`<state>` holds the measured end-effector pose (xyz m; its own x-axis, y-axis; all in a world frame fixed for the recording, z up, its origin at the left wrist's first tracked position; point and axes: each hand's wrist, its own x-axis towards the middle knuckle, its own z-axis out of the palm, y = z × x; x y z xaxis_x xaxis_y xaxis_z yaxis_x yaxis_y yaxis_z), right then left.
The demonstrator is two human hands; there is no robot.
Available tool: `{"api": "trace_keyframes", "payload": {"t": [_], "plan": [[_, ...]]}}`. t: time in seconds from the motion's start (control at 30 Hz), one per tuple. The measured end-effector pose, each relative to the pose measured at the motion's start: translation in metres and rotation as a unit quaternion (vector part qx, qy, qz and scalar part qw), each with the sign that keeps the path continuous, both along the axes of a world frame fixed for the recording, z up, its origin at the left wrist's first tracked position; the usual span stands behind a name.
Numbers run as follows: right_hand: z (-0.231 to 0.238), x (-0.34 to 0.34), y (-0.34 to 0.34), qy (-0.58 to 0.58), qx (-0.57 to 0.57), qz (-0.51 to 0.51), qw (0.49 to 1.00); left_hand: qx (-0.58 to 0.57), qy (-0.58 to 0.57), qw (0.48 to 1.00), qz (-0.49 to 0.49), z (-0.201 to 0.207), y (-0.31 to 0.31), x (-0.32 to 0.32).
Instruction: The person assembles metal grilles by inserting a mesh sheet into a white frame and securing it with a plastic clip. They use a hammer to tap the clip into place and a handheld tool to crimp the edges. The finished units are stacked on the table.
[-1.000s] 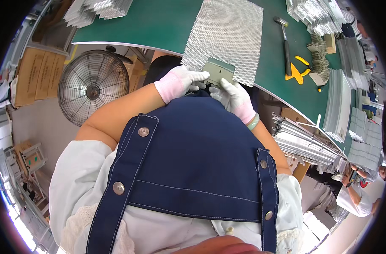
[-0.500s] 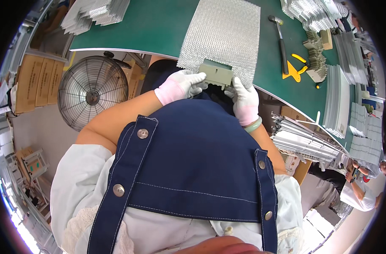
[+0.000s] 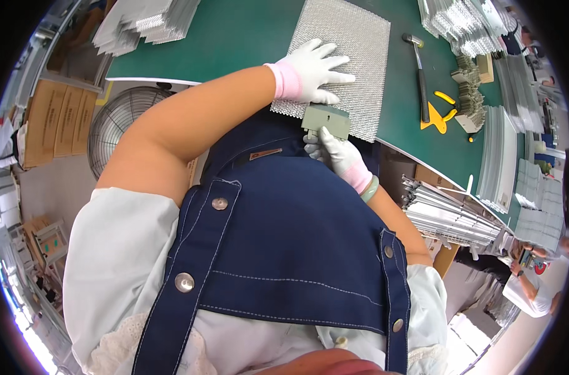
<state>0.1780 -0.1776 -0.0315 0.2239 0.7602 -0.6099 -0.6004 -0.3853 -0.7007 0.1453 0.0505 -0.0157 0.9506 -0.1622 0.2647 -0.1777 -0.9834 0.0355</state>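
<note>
A silver metal mesh sheet (image 3: 353,56) lies on the green table (image 3: 234,37), its near edge hanging at the table's front. My left hand (image 3: 312,69), in a white glove with a pink cuff, lies flat with fingers spread on the sheet's near left part. My right hand (image 3: 334,150), also gloved, grips a small grey-green block tool (image 3: 325,120) pressed against the sheet's near edge.
A hammer (image 3: 420,75) and yellow pieces (image 3: 439,115) lie right of the sheet. Stacks of metal fin parts (image 3: 141,22) sit at the far left and along the right side (image 3: 503,156). A floor fan (image 3: 119,125) and cardboard boxes (image 3: 53,119) stand below left. Another person (image 3: 534,294) is at lower right.
My left hand let go of the grey-green block and moved up onto the mesh sheet, fingers spread. The right hand keeps the block at the sheet's near edge.
</note>
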Motion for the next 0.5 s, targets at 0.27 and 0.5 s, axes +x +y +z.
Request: {"api": "trace_keyframes", "payload": {"t": [0.27,0.5], "plan": [[-0.009,-0.003,0.018,0.048,0.049,-0.094,0.993,-0.012,0.025,1.0,0.005,0.006,0.0,0.0],[0.021,-0.006,-0.012,0.175,-0.013,-0.17,0.97,-0.024,0.034,0.998,0.041,0.0,-0.035,-0.016]]}}
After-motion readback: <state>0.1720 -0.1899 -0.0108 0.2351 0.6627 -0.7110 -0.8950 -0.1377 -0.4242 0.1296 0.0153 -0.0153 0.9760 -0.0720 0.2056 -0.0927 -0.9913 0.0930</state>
